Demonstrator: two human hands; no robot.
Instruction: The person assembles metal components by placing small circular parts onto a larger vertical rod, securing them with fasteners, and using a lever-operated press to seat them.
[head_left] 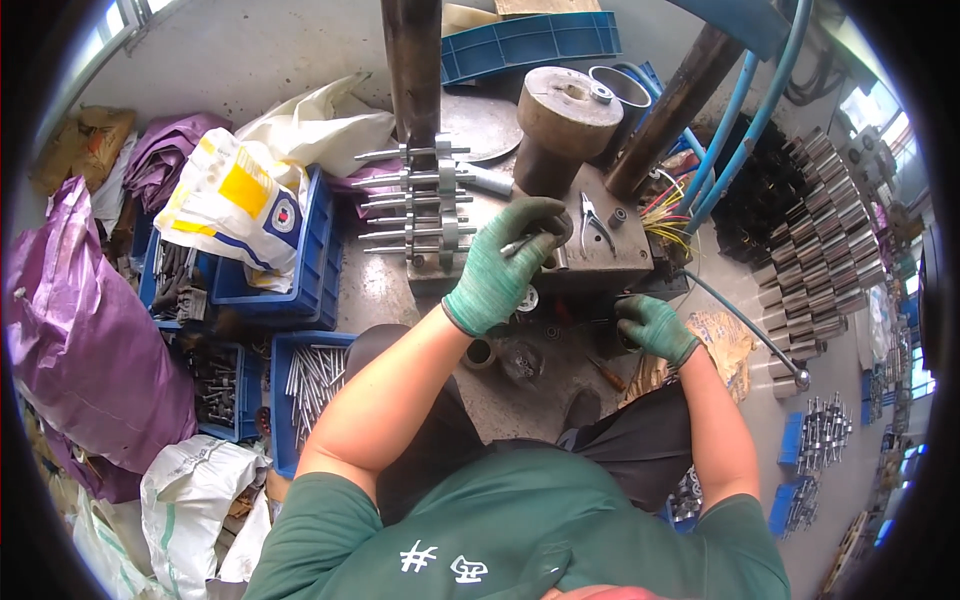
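My left hand (510,262), in a green glove, is closed with bent fingers beside the front edge of the steel machine block (622,245). A small grey metal part (514,246) shows between its thumb and fingers; its kind I cannot make out. To its left stand several metal shafts with round collars (432,205), lying side by side. Snips or pliers with pale handles (598,226) rest on the block to its right. My right hand (656,328), also gloved, hangs lower right with bent fingers at a dark recess below the block; what its fingertips touch is hidden.
A thick round steel cylinder (568,112) stands behind the block, between two upright posts (412,80). Blue bins (318,255) and a tray of rods (318,385) sit on the left, near purple sacks (95,340). Stacked metal tubes (825,225) and blue hoses (722,130) are on the right.
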